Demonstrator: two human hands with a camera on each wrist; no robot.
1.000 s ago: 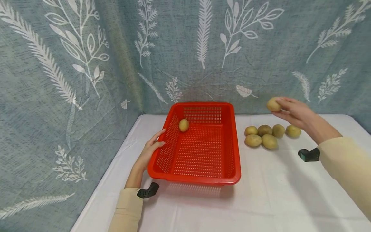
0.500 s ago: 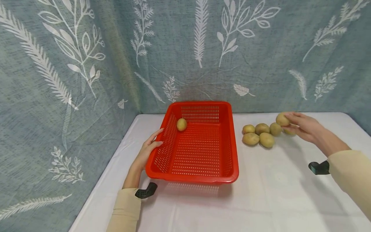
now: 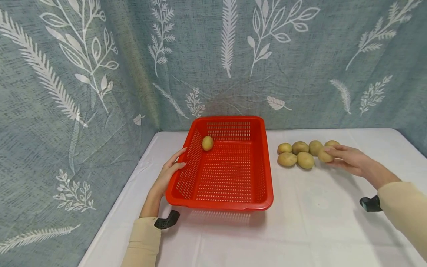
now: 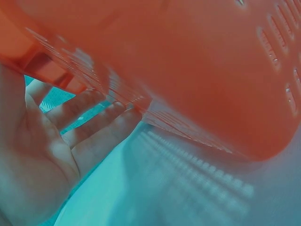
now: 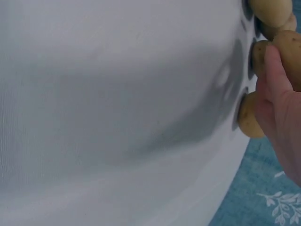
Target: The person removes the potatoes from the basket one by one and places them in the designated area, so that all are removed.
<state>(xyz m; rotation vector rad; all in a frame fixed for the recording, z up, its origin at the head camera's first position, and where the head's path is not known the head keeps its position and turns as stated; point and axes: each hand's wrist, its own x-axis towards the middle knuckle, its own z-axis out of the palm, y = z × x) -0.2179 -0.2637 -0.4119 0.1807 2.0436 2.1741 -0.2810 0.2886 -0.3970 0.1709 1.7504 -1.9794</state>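
Observation:
A red slotted basket [image 3: 220,206] stands on the white tablecloth [image 3: 317,222], with one potato [image 3: 207,143] in its far left corner. My left hand [image 3: 173,165] rests with straight fingers [image 4: 94,127] against the basket's left wall [image 4: 188,70]. To the right of the basket lie several loose potatoes [image 3: 296,154] in a cluster. My right hand [image 3: 335,155] holds a potato [image 3: 324,155] low at the cluster's right end, fingers curled over it. In the right wrist view the thumb [image 5: 275,80] lies across that potato [image 5: 290,52], with other potatoes [image 5: 248,117] beside it.
A blue-green curtain with white leaf prints [image 3: 233,55] closes off the back and left of the table. The cloth runs bare in front of the basket and potatoes. Black wrist cameras [image 3: 165,221] sit at both sleeves.
My right hand has come down from above the table with the potato, now low beside the cluster's right end. The left hand and the basket have stayed put.

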